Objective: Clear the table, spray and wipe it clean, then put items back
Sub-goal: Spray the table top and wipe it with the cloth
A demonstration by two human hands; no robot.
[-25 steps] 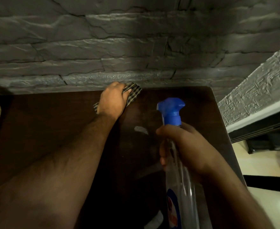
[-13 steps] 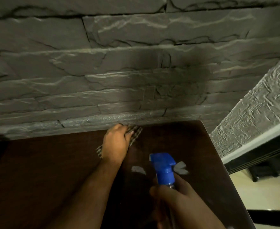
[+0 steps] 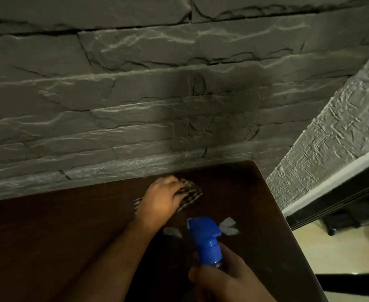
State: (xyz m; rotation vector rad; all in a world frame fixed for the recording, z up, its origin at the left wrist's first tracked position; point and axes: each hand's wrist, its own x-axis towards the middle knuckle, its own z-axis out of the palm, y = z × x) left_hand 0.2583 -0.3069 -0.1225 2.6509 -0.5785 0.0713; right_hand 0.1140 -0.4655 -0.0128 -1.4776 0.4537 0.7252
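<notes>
A dark brown wooden table (image 3: 48, 236) fills the lower part of the view. My left hand (image 3: 160, 200) presses a checked cloth (image 3: 191, 192) onto the tabletop near its far edge, fingers curled over the cloth. My right hand (image 3: 225, 280) grips the neck of a clear spray bottle with a blue trigger head (image 3: 205, 238), held upright above the table's near right part. Most of the bottle's body lies below the frame. Light patches of reflection or spray (image 3: 229, 226) show on the wood beside the nozzle.
A grey stone-textured wall (image 3: 157, 94) rises straight behind the table. To the right stands a textured grey wall panel (image 3: 332, 149) with a white trim and a dark unit below it. Pale floor (image 3: 336, 247) lies beyond the table's right edge.
The view has tilted upward, showing more wall and less of the bottle. My left hand with the cloth has slid slightly right along the far edge. My right hand keeps its hold on the bottle.
</notes>
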